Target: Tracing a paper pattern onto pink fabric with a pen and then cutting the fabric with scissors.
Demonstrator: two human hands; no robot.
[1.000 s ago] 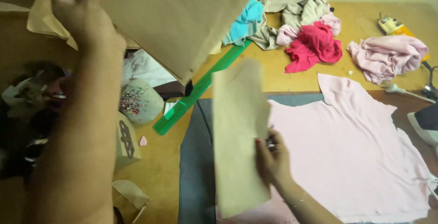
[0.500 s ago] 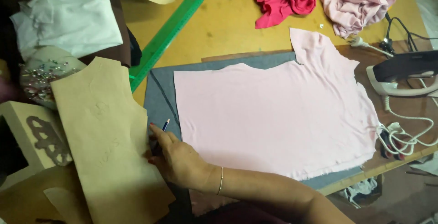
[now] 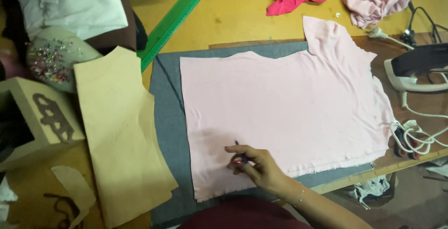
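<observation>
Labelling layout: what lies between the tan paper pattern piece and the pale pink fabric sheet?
In the head view, a strip of grey felt mat lies between the tan paper pattern piece and the pale pink fabric sheet; a dark line runs along it.

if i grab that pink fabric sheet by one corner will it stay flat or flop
Probably flop: the pink fabric lies thin and faintly rippled on the grey mat. Likely light too, and its frayed lower edge may stretch or shed threads.

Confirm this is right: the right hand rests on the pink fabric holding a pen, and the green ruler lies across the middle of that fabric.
Not quite. The head view shows the green ruler on the yellow table, clear of the pink fabric. The right hand does rest there with a pen.
</observation>
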